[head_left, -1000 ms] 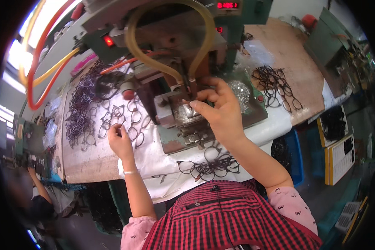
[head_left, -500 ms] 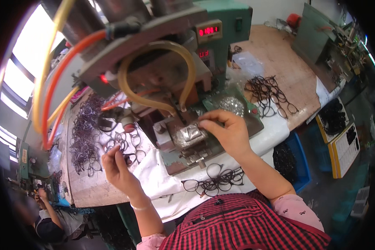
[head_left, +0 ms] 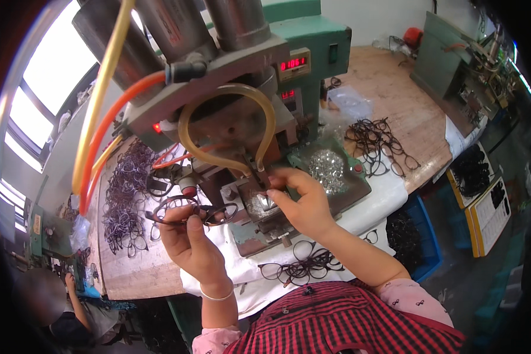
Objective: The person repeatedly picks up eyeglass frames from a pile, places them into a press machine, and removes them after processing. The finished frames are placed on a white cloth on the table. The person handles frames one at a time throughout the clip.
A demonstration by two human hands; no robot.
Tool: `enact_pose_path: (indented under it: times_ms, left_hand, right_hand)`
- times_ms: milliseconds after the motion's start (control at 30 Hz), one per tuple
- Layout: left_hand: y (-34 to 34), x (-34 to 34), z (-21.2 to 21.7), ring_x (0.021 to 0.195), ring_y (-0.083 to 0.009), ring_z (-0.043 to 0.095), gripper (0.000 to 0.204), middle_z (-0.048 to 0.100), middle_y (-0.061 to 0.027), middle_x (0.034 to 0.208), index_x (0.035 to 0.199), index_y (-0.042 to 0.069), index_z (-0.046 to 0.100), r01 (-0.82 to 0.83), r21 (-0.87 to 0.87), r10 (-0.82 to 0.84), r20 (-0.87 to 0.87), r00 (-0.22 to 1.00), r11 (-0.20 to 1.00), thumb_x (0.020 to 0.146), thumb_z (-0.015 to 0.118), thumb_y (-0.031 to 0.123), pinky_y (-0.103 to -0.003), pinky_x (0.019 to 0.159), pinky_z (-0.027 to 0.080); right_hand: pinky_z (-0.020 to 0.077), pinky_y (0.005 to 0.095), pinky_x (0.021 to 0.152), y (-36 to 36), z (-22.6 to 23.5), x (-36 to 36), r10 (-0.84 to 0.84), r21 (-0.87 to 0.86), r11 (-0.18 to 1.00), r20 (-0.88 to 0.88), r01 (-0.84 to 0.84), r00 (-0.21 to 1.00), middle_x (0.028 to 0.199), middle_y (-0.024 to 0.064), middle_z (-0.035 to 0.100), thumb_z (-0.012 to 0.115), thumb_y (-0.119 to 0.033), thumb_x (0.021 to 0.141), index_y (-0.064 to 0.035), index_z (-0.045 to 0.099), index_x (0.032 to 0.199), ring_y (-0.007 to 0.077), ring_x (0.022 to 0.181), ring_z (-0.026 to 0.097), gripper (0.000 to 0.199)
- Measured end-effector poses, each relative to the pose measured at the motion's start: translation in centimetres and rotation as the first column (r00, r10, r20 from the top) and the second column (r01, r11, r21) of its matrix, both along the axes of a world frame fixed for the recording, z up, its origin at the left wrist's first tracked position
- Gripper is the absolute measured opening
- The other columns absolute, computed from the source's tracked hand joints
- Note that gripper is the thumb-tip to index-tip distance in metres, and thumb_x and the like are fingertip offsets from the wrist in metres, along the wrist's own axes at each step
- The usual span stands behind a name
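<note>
My left hand [head_left: 193, 251] grips a dark eyeglass frame [head_left: 223, 223], holding it in front of the press to the left of its die area. With thumb and fingers pinched together, my right hand [head_left: 305, 203] is at the small metal die block [head_left: 255, 207] under the press; whatever it pinches is too small to make out. Close to those fingertips, a clear yellowish hose [head_left: 269, 109] loops down from the press head [head_left: 218, 65]. Small shiny metal pieces [head_left: 327, 171] lie heaped on the green machine base, right of my right hand.
Eyeglass frames lie in a large pile [head_left: 124, 194] at left, a cluster [head_left: 307, 261] before the press and another pile [head_left: 380, 144] at right. A blue bin [head_left: 433, 248] of dark frames stands beyond the table edge. Another person [head_left: 71, 312] sits at far left.
My left hand has moved slightly right, and the eyeglass frame now shows clearly in it. My right hand has shifted left, closer over the die. The view has tilted a little.
</note>
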State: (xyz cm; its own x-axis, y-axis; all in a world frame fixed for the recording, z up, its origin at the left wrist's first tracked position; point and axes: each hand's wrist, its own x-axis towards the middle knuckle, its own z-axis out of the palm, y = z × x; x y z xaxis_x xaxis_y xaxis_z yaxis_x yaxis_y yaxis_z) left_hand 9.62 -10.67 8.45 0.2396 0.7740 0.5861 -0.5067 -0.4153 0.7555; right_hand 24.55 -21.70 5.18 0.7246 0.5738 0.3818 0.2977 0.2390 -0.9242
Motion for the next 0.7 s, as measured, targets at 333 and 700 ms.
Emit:
enact_pose_path:
  times_ms: [333, 700]
  left_hand:
    - [1.8, 1.1, 3.0, 0.09, -0.0153, 0.061, 0.021, 0.058, -0.0096, 0.102, 0.109, 0.001, 0.048, -0.138, 0.177, 0.142, -0.013, 0.99, 0.975, 0.093, 0.059, -0.003, -0.03, 0.083, 0.055]
    - [-1.8, -0.1, 0.2, 0.077, -0.025, 0.065, 0.009, 0.063, -0.015, 0.083, 0.089, 0.0, 0.056, 0.104, 0.415, -0.066, -0.103, 0.992, 0.904, 0.088, 0.057, -0.009, -0.035, 0.073, 0.057]
  right_hand:
    - [0.0486, 0.0265, 0.09, -0.4, 1.1, 0.4, 0.203, 0.019, 0.979, -0.189, -0.203, 0.961, 0.1, 0.0086, 0.066, 0.067, 0.004, 0.084, 0.0037, 0.039, 0.14, 0.0105, 0.095, 0.062, 0.062]
    - [0.0458, 0.0351, 0.101, -3.8, 1.2, 2.3, 0.089, -0.182, 0.982, 0.229, -0.047, 0.969, 0.118, 0.0155, 0.068, 0.066, -0.008, 0.084, -0.0019, 0.067, 0.117, 0.0294, 0.116, 0.061, 0.034]
